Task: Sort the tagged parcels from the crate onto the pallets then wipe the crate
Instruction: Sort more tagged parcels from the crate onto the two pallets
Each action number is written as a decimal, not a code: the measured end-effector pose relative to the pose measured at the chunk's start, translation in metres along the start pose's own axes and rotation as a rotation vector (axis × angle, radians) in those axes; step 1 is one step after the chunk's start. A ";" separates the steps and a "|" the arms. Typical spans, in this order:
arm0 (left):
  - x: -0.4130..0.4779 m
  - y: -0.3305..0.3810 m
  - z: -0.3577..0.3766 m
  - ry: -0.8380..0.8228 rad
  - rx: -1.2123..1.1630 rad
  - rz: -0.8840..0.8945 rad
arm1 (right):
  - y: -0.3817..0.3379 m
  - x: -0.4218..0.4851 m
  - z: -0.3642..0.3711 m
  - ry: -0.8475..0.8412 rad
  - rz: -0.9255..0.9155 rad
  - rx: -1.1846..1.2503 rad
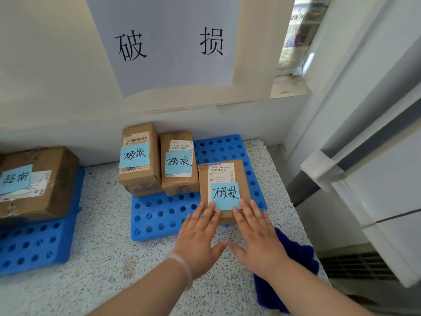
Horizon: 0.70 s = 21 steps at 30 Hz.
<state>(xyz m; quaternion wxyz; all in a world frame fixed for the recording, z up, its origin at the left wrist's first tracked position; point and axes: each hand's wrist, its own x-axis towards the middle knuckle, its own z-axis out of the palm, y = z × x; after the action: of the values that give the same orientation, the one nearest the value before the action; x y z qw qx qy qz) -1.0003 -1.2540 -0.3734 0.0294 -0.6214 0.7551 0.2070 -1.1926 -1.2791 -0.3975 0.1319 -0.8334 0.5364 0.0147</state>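
Observation:
A flat cardboard parcel [224,179] with a light-blue handwritten tag lies on the right side of the blue perforated pallet [159,215]. My left hand [200,236] and my right hand [255,236] lie flat with straight fingers, their tips touching the parcel's near edge. Two taller tagged parcels stand at the pallet's back, one on the left [139,160] and one beside it [178,163]. The crate is out of view.
A second blue pallet [34,245] at left carries a bigger brown box [38,181] with a different blue tag. A dark blue cloth [293,249] lies on the speckled floor under my right forearm. A paper sign [168,42] hangs on the wall. White cabinet doors [376,156] stand at right.

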 end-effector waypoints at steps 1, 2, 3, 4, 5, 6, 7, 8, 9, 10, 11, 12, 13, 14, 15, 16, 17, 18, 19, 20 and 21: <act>0.004 -0.001 -0.002 -0.004 0.006 -0.018 | 0.001 0.007 -0.002 0.001 -0.001 0.007; 0.009 -0.001 -0.005 -0.008 0.015 -0.036 | 0.004 0.014 -0.004 0.015 -0.009 0.001; 0.015 -0.002 -0.008 -0.018 0.019 -0.052 | 0.005 0.022 -0.007 0.018 -0.021 -0.007; 0.020 -0.002 -0.011 -0.025 0.013 -0.065 | 0.005 0.029 -0.011 -0.004 -0.026 0.006; 0.024 -0.002 -0.016 -0.020 0.001 -0.074 | 0.005 0.033 -0.013 -0.015 -0.034 0.022; 0.026 -0.002 -0.019 -0.008 -0.008 -0.077 | 0.005 0.036 -0.016 0.000 -0.039 0.032; 0.027 -0.002 -0.021 0.005 -0.012 -0.075 | 0.005 0.036 -0.018 0.019 -0.037 0.028; 0.026 -0.003 -0.022 0.013 -0.014 -0.065 | 0.004 0.034 -0.018 0.042 -0.040 0.019; 0.022 -0.002 -0.022 0.016 -0.009 -0.041 | 0.003 0.029 -0.016 0.064 -0.048 0.013; 0.017 -0.002 -0.020 0.013 0.000 -0.009 | 0.002 0.023 -0.013 0.084 -0.061 0.007; 0.013 0.000 -0.018 0.004 0.003 0.020 | 0.000 0.018 -0.009 0.090 -0.077 -0.003; 0.009 0.001 -0.016 -0.011 -0.006 0.037 | -0.001 0.014 -0.005 0.077 -0.090 -0.015; 0.008 0.001 -0.014 -0.027 -0.019 0.041 | -0.003 0.012 -0.004 0.053 -0.095 -0.033; 0.009 0.000 -0.012 -0.041 -0.027 0.033 | -0.003 0.013 -0.002 0.036 -0.094 -0.055; 0.013 -0.001 -0.013 -0.046 -0.030 0.019 | -0.002 0.016 -0.002 0.032 -0.091 -0.073; 0.018 -0.002 -0.015 -0.046 -0.034 0.006 | -0.001 0.022 -0.003 0.039 -0.086 -0.081; 0.024 -0.004 -0.018 -0.041 -0.038 -0.006 | -0.001 0.030 -0.006 0.050 -0.084 -0.074; 0.031 -0.005 -0.022 -0.031 -0.046 -0.014 | -0.001 0.038 -0.009 0.061 -0.086 -0.061; 0.037 -0.006 -0.025 -0.019 -0.055 -0.024 | -0.001 0.045 -0.011 0.062 -0.087 -0.049; 0.043 -0.007 -0.028 -0.008 -0.060 -0.035 | -0.001 0.052 -0.013 0.052 -0.082 -0.034; 0.049 -0.008 -0.031 -0.001 -0.060 -0.046 | 0.000 0.059 -0.014 0.041 -0.076 -0.013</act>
<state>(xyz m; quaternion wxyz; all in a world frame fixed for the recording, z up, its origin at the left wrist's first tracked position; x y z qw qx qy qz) -0.9975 -1.3114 -0.3624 0.0160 -0.6389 0.7341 0.2292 -1.1692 -1.3350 -0.3934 0.1159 -0.8543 0.5067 -0.0043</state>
